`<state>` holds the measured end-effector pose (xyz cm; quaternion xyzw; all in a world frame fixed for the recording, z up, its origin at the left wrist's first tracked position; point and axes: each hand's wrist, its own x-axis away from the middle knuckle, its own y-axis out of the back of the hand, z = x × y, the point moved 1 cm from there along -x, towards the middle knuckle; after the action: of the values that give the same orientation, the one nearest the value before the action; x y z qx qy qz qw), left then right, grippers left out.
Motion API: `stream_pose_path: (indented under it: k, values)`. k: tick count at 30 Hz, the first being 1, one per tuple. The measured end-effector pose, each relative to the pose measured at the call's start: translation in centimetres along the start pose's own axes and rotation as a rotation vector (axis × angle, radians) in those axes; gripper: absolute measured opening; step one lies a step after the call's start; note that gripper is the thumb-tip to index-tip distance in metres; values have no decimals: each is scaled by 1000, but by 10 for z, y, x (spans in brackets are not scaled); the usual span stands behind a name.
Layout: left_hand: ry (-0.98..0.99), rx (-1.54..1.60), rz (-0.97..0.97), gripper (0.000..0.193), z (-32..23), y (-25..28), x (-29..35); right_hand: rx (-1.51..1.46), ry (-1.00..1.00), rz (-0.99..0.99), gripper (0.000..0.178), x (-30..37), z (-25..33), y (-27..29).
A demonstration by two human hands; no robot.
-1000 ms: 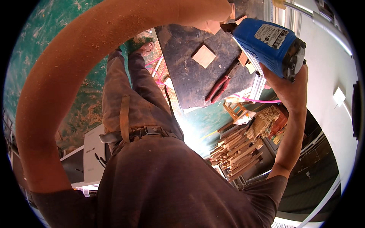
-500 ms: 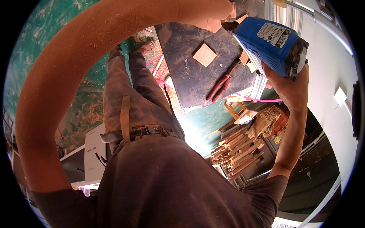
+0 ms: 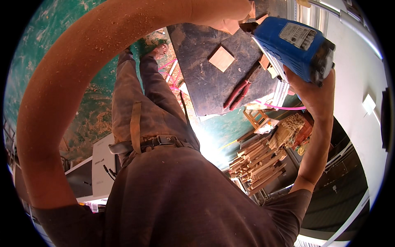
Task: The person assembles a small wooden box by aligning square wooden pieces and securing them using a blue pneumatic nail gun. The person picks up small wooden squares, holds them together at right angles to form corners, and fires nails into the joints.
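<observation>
My right hand (image 3: 310, 88) grips a blue nail gun (image 3: 290, 45). Its dark nose points left, against or very close to small pieces of wood. At the top edge of the picture, my left hand (image 3: 224, 10) is closed on a small wooden block (image 3: 229, 27) by the nose, its fingers partly cut off and hidden. A square wooden piece (image 3: 222, 59) lies flat on the dark worktable (image 3: 193, 70). Red-handled pliers (image 3: 238, 92) rest near the table's edge, jaws toward another wooden offcut (image 3: 264, 61).
A pink hose (image 3: 284, 108) runs below the right hand. Stacked wooden strips (image 3: 257, 164) and a small wooden stool (image 3: 256, 119) stand beyond the table. Sawdust covers parts of the green floor (image 3: 98, 99). At the left is a white panel (image 3: 103, 164).
The nail gun's rear has shifted very slightly up and to the right in the picture. My left hand and the wood have stayed nearly still.
</observation>
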<state>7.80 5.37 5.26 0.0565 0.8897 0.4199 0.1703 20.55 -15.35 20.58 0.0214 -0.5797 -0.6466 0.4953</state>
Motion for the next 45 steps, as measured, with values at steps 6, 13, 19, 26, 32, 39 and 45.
stream_pose_path:
  k: [6, 13, 19, 26, 32, 39, 45]
  values:
    - [98, -87, 82, 25, 6, -10, -4, -112, 156, -219, 25, 12, 1, -2]
    - [263, 159, 56, 22, 4, -4, -4, -472, -188, -569, 31, 78, -35, 14]
    - [41, 152, 51, 27, -21, 41, 7, -429, -331, -524, 14, 129, -84, -34]
    - [358, 807, -299, 33, -99, 66, 36, 30, 41, -760, 59, 119, -127, -151]
    - [311, 1203, -529, 36, -147, 73, 36, -12, 10, -899, 60, 105, -129, -217]
    - [476, 1467, -523, 48, -163, 57, 43, -109, -79, -1008, 55, 107, -107, -208]
    - [543, 1625, -358, 44, -166, 38, 40, -1271, 143, -739, 68, 127, -5, -139]
